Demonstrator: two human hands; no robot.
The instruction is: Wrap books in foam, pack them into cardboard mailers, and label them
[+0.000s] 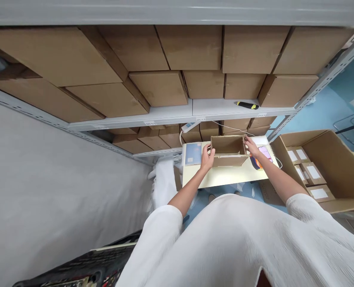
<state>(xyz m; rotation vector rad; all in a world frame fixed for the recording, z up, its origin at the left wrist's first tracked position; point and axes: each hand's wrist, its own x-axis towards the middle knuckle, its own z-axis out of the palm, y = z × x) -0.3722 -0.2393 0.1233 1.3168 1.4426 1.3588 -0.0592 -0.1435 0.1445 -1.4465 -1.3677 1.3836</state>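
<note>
An open cardboard box (229, 160) stands on a small cream-coloured table (224, 177), its top edge facing up at me. My left hand (207, 158) grips its left side, thumb and fingers on either side of the wall. At the box's right rear corner my right hand (250, 146) pinches the edge. Left of the box lies a blue flat booklet or packet (193, 154). A phone with a lit pinkish screen (265, 154) rests beyond my right wrist, and an orange and dark blue object (255, 163) sits partly under that forearm.
Shelves of closed cardboard boxes (203, 83) rise in front. A yellow-black utility knife (247, 105) lies on the shelf. A power strip (190, 126) hangs below it. To the right stands a large open carton (338, 167) with several labelled small boxes. White wrapping material (165, 181) is at left.
</note>
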